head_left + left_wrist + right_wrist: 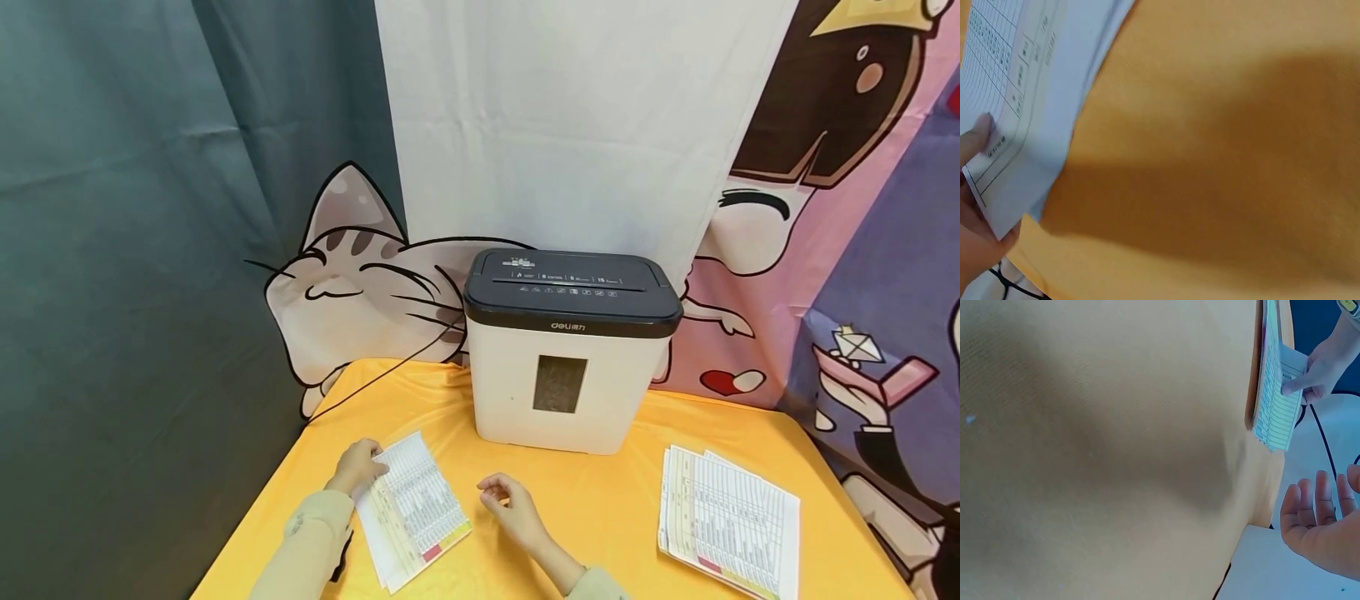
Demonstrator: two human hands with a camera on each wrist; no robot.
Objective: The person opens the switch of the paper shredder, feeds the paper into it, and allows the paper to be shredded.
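My left hand (358,469) grips the far left edge of printed paper sheets (420,504), with the thumb on top and the other fingers beneath. Tables of small print cover the top sheet, with yellow and red patches at its near edge. In the left wrist view, the thumb (977,136) presses on a printed corner and an edge of the sheets stands off the orange cloth. To the right of these papers, my right hand (517,512) hovers over the cloth, its fingers loosely bent and holding nothing.
A white paper shredder (506,383) with a dark top and a feed slot stands at the back of the orange-covered table (592,517). Its black cord (390,372) runs off leftward. Another pile of printed sheets (731,521) lies at the right. Printed cloth (570,125) hangs behind.
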